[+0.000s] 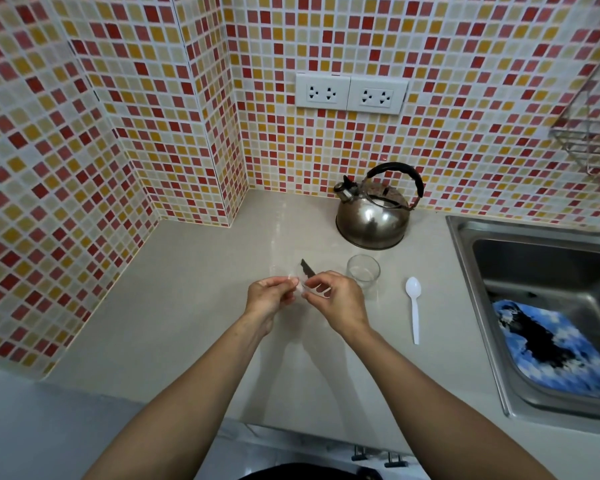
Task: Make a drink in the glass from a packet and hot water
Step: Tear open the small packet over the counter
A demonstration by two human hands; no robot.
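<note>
A small packet, dark at its top end, is held above the beige counter between both hands. My left hand pinches its left side and my right hand pinches its right side. Just right of my right hand stands a clear glass, upright and seemingly with nothing in it. Behind it sits a steel kettle with a black handle. A white plastic spoon lies on the counter to the right of the glass.
A steel sink is set into the counter at the right, with a blue and black cloth in it. Two wall sockets sit above the kettle. A wire rack hangs at the upper right. Tiled walls close the corner.
</note>
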